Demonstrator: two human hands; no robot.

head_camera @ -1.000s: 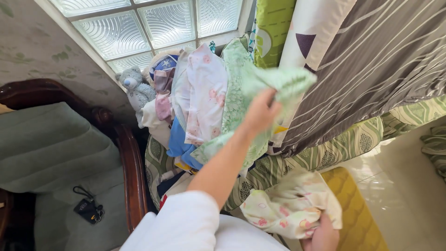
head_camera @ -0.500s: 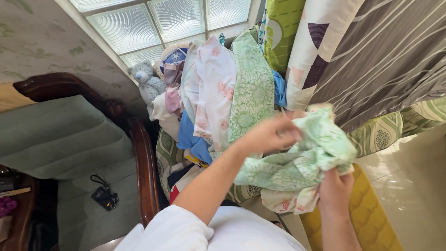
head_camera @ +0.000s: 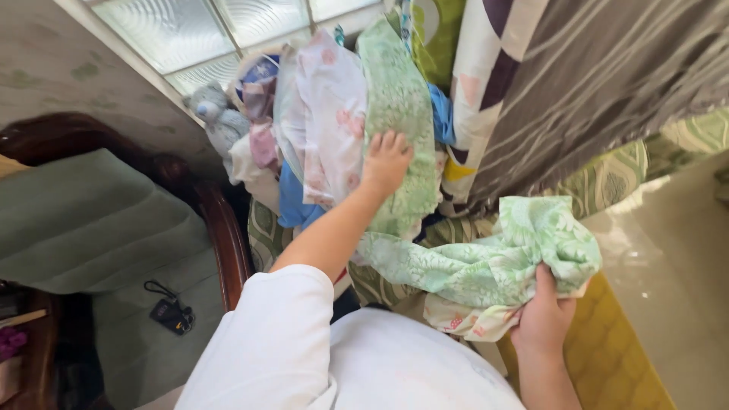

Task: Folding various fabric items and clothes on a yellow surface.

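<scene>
My right hand (head_camera: pixel 544 319) grips a bundle of two cloths: a pale green patterned cloth (head_camera: pixel 501 258) on top and a cream cloth with pink flowers (head_camera: pixel 465 320) beneath it. My left hand (head_camera: pixel 386 161) lies on a green flowered garment (head_camera: pixel 396 99) in a tall pile of clothes, with its fingers spread on the fabric. Next to that garment hangs a white garment with pink flowers (head_camera: pixel 330 114), and a blue cloth (head_camera: pixel 291 205) shows lower in the pile.
A grey teddy bear (head_camera: pixel 214 114) sits at the pile's left under a glass-block window (head_camera: pixel 190 34). A dark wooden armchair (head_camera: pixel 220 228) with a green cushion and a black key pouch (head_camera: pixel 171 314) stands left. Grey striped bedding (head_camera: pixel 600 83) hangs right; a yellow mat (head_camera: pixel 615 357) lies on the floor.
My left hand let go of the green cloth and moved up onto the pile. My right hand now holds both cloths alone, lower and to the right.
</scene>
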